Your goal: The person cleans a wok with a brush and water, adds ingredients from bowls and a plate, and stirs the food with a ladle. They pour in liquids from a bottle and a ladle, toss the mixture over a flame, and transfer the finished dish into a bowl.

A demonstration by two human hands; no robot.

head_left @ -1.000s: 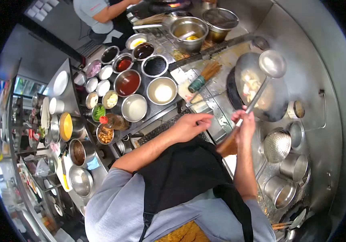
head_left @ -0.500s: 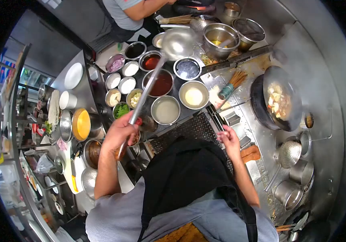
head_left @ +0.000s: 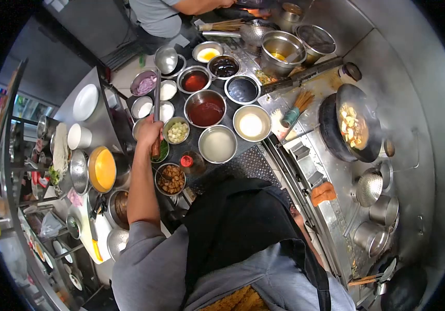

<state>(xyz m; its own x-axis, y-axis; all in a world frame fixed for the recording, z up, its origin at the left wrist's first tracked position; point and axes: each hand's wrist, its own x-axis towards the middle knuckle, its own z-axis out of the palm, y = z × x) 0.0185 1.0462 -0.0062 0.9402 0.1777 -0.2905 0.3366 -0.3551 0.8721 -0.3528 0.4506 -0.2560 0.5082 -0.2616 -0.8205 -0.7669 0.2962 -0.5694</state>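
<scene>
My left hand [head_left: 149,130] is closed around the wooden-ended handle of a metal ladle [head_left: 166,60]. The ladle's round bowl hangs over the far left containers, partly covering a bowl of dark liquid [head_left: 181,66]. Beside the hand are a bowl of chopped pale pieces [head_left: 175,130] and a bowl of white powder [head_left: 142,107]. My right hand [head_left: 299,217] is low beside the black apron, which hides most of it; its fingers do not show. To the right, a tilted wok [head_left: 375,122] on the stove holds pieces of food in some liquid.
A red-capped bottle [head_left: 186,161] and a bowl of brown diced pieces [head_left: 170,179] stand nearest my body. A bamboo brush [head_left: 300,108] and orange cloth [head_left: 323,193] lie by the stove. Another person [head_left: 155,18] works at the far end.
My left hand has moved forward, carrying the ladle's bowl left from above the middle containers. My right hand has dropped back beside the apron. Less steam hangs over the wok.
</scene>
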